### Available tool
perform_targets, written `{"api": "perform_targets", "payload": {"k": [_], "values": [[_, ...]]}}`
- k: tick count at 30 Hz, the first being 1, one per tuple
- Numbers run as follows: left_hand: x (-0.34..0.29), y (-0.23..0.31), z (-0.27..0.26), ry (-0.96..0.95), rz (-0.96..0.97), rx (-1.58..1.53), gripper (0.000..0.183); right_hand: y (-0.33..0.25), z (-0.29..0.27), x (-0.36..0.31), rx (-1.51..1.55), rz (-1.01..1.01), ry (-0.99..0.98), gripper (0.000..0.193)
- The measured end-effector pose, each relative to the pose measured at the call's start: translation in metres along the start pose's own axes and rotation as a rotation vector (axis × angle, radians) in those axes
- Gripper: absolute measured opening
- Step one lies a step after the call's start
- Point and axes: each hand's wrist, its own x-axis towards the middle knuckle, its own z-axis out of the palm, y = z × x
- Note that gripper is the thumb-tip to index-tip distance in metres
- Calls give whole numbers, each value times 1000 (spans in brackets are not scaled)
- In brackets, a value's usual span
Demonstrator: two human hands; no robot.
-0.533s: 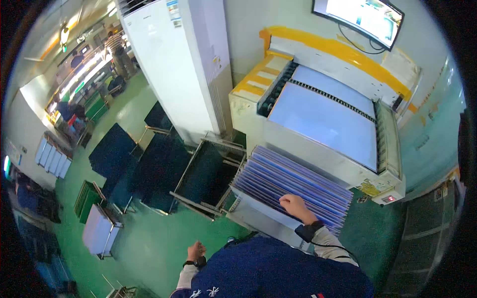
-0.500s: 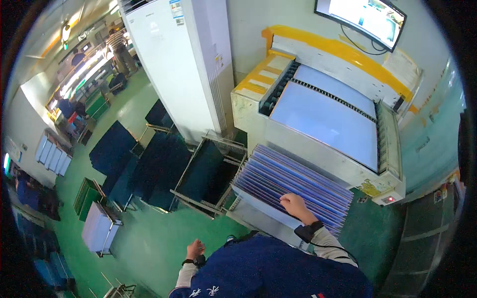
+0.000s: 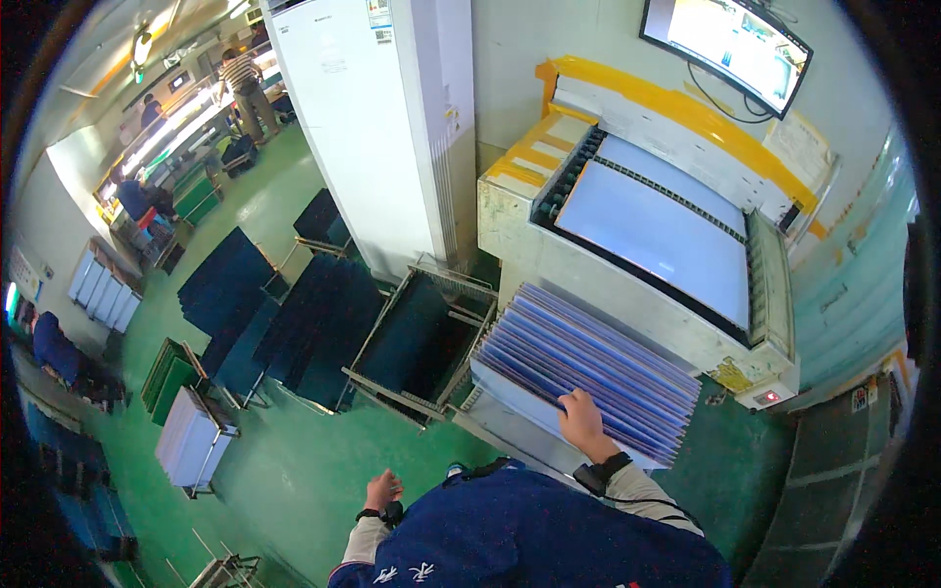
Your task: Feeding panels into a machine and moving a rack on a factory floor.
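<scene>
Fingertips (image 3: 571,404) hidden among stacked blue sheets (image 3: 588,372)

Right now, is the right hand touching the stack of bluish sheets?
Touching. The head view shows the right hand lying on the near edge of the stack of bluish sheets, fingers over them with no gap.

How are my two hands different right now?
The right hand reaches forward and rests on the fanned stack of blue sheets; the left hand hangs low beside the body, touching nothing. The right looks open and flat, the left loosely curled. Both wrists wear a dark band.
</scene>
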Motion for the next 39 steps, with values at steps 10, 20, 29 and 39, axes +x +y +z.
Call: {"api": "perform_targets", "payload": {"k": [10,20,29,39], "values": [[8,4,-9,-15,33,58,38,-8,3,-13,-125,-46,-18,33],[5,13,-9,-44,4,32,34,-8,10,-20,-168,-72,-26,37],[24,-2,-22,-59,25,14,36,-14,3,-12,-107,-37,-43,29],[20,-11,-15,-51,24,-34,33,-17,-3,-25,-198,-175,-84,30]]}}
